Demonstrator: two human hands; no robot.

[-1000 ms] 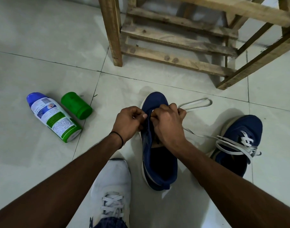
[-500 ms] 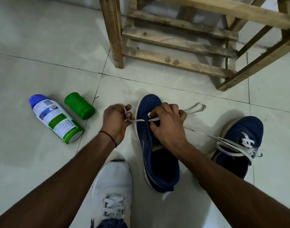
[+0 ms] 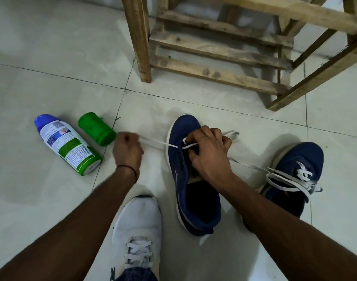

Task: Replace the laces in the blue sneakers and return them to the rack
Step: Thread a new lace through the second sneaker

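Note:
A blue sneaker [image 3: 196, 201] lies on the tiled floor, toe pointing away from me. A white lace [image 3: 157, 143] runs taut from its front eyelets to the left. My left hand [image 3: 128, 152] grips that lace end, well left of the shoe. My right hand [image 3: 208, 155] rests on the shoe's eyelet area with its fingers curled round the upper and tongue. A second blue sneaker [image 3: 295, 169] stands at the right with loose white laces [image 3: 285, 179] over it. The wooden rack [image 3: 224, 53] stands behind both shoes.
A spray can [image 3: 67, 145] with a green and white label lies on the floor at the left, its green cap [image 3: 96, 129] beside it. My white shoe [image 3: 137, 230] is at the bottom centre. Pale floor tiles [image 3: 52, 47] stretch to the left.
My left hand has moved left from the shoe, drawing the white lace out through the eyelets until it is taut. My right hand has stayed on the shoe.

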